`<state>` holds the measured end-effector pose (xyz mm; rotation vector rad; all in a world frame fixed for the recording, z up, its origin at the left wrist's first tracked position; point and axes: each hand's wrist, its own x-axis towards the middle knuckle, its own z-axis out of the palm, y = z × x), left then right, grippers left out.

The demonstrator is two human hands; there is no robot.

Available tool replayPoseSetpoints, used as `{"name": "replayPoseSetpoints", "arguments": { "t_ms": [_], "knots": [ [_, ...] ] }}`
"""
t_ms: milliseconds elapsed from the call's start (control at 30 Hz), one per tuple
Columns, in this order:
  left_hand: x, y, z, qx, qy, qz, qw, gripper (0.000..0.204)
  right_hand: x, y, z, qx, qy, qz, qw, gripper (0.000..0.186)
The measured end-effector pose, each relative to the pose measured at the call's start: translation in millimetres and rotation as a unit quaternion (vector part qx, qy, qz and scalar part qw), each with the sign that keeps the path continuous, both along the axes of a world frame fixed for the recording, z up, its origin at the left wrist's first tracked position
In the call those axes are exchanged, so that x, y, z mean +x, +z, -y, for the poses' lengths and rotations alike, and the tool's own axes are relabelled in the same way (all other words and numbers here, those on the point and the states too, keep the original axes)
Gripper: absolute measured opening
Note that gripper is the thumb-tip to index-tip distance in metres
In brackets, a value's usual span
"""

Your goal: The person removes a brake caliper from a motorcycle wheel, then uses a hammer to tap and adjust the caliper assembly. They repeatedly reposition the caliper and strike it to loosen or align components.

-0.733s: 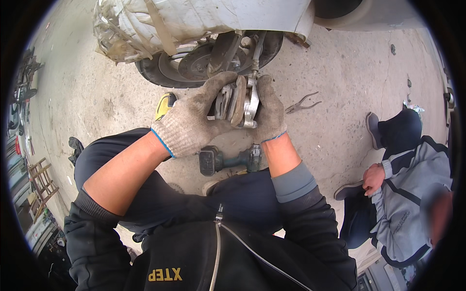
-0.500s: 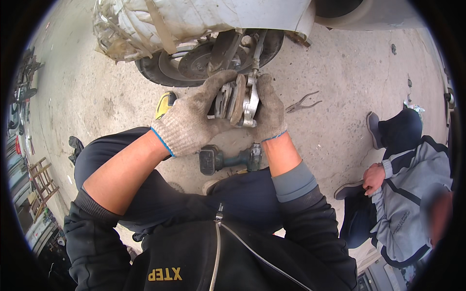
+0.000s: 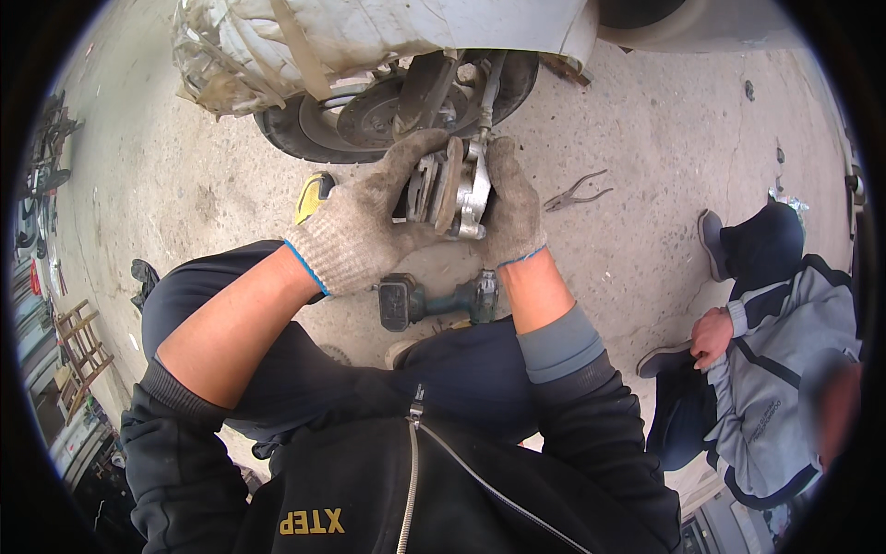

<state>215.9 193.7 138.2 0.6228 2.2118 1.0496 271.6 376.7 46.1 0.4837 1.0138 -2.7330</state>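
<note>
Head view: both hands are on the near side of the wheel, closed around the sides of a grey metal caliper. The caliper sits just in front of the wheel, toward its right half, with its row of flat plates facing left and its bright cast side facing right. A worn brown plate stands slightly tilted in the middle of that row. The left hand, in a soiled knit glove, is curled partway, its thumb side up by the wheel and its palm against the plates; its fingertips are hidden. The right hand, gloved too, is bent along the cast side, open only about as wide as the part allows; most of its fingers cannot be seen. A metal rod runs from the top of the caliper up across the wheel's right side. Above the wheel hangs a white panel, wrapped in film and tape at its left end. Pliers lie on the concrete to the right of the wheel and nearer the wearer, handles spread. Farther toward the wearer from the wheel, below the hands, a drill lies on its side, its black battery to the left. Just in front of the wheel's left part is a yellow-and-black item, partly behind the left glove. Well to the right of the wheel, a co-worker in grey and black is crouched, one bare hand by the knee.
</note>
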Motion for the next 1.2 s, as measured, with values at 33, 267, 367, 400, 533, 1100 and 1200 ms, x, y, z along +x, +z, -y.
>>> {"name": "replayPoseSetpoints", "arguments": {
  "t_ms": [33, 267, 367, 400, 533, 1100, 1200],
  "knots": [
    [0.2, 0.0, 0.2, -0.002, -0.001, -0.003, 1.0, 0.096, -0.4, -1.0, 0.0, 0.009, 0.002, -0.004, 1.0, 0.06],
    [-0.9, 1.2, 0.2, -0.015, 0.005, 0.032, 0.999, 0.098, -0.2, -0.7, 0.0, -0.008, -0.005, -0.001, 1.0, 0.058],
    [-1.3, 1.9, -0.2, -0.02, 0.003, 0.032, 0.999, 0.099, 0.0, 1.8, -0.6, -0.013, 0.0, 0.003, 1.0, 0.058],
    [-1.5, 2.0, -0.2, -0.013, 0.002, 0.034, 0.999, 0.099, -0.1, 2.4, -0.6, -0.015, 0.0, 0.003, 1.0, 0.058],
    [-1.5, 1.4, -0.1, -0.006, 0.002, 0.029, 1.0, 0.099, -0.6, 3.0, -0.1, -0.019, -0.001, 0.003, 1.0, 0.059],
    [-1.0, 4.1, -1.7, -0.005, 0.007, 0.017, 1.0, 0.095, -2.1, 3.6, 0.1, -0.042, -0.01, 0.028, 0.999, 0.066],
    [-1.2, 3.5, -1.3, -0.007, 0.006, 0.014, 1.0, 0.094, -2.3, 4.8, -0.4, -0.036, 0.0, 0.02, 0.999, 0.069]
  ]
}}
